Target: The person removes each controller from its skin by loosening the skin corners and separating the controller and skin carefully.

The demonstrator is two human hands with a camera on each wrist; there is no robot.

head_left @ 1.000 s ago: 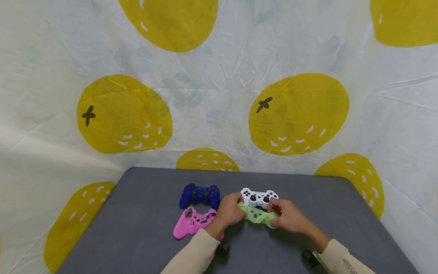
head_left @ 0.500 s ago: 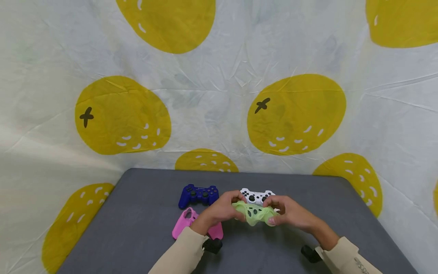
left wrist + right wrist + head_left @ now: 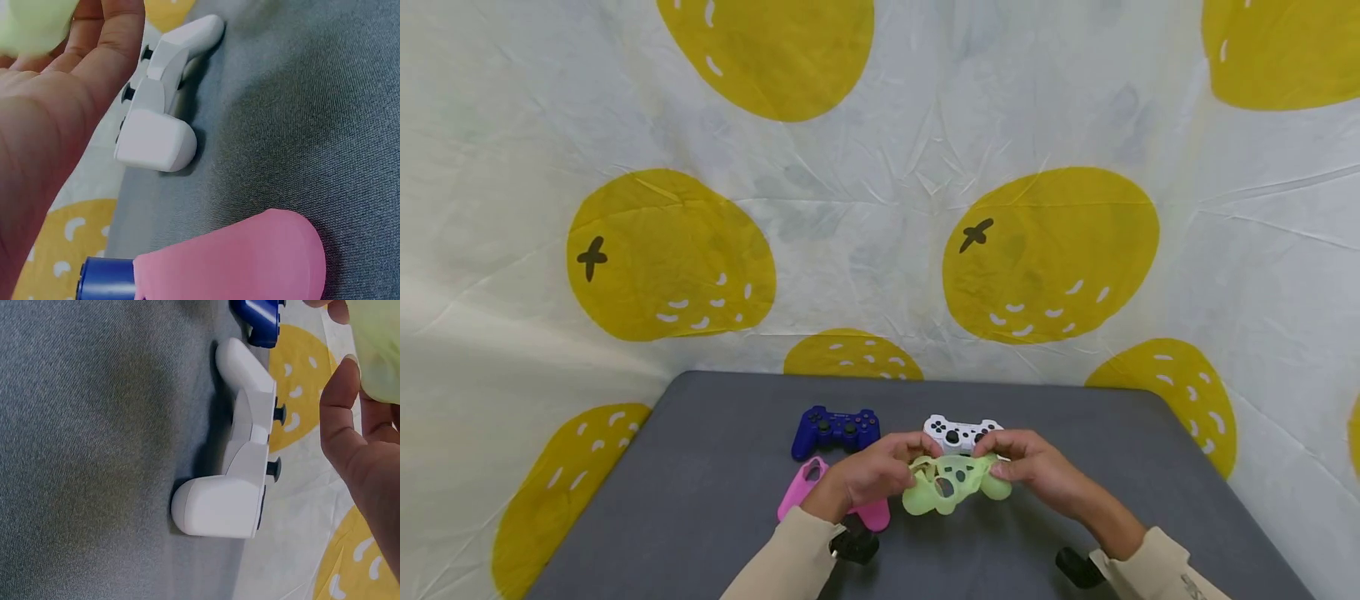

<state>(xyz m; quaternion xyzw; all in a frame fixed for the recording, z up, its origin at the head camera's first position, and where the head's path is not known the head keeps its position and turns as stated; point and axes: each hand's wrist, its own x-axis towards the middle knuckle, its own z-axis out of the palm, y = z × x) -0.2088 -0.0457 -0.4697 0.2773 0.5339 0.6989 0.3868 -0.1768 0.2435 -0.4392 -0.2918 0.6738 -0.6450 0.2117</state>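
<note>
A pale green silicone controller skin [image 3: 951, 482], with cut-out holes, is held up above the table between both hands. My left hand [image 3: 880, 468] pinches its left end, thumb toward me. At the other end my right hand [image 3: 1033, 468] grips it between thumb and fingers. Just behind the skin a white game controller [image 3: 958, 432] lies on the table, its lower part partly covered by the hands in the head view. In the right wrist view a fold of the green skin [image 3: 378, 350] shows by the thumb. The left wrist view catches only a blurred corner of it.
A blue game controller [image 3: 835, 429] lies at the back left of the grey table [image 3: 722, 467]. In front of it is a pink controller skin [image 3: 872, 512], partly hidden by the left forearm. A patterned cloth [image 3: 865, 250] hangs behind the table.
The green skin has been turned and spread between the hands, its shape and holes now showing more. The left hand has shifted left, over the pink skin. Both controllers stay put.
</note>
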